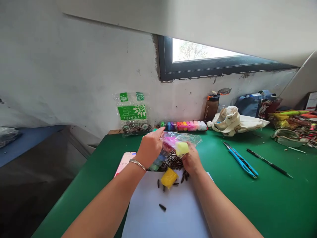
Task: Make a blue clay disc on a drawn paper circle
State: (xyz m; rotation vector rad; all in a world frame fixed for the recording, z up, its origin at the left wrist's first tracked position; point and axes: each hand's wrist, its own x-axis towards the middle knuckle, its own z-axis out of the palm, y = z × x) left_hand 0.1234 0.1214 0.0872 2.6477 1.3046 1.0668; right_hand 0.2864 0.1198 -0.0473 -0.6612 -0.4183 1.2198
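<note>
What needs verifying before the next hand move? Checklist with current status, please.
1. Left hand and right hand both at the clear plastic bag: ok.
2. Grip on it secure: cannot tell, fingers partly hidden.
3. All sunflower seeds gathered: not ok, several lie loose on the white paper.
4. Deep-yellow packet away from both hands: ok, it lies in front of them.
5. Blue utility knife away from hands: ok, off to the right.
6. Phone display unobstructed: not ok, left arm overlaps it.
</note>
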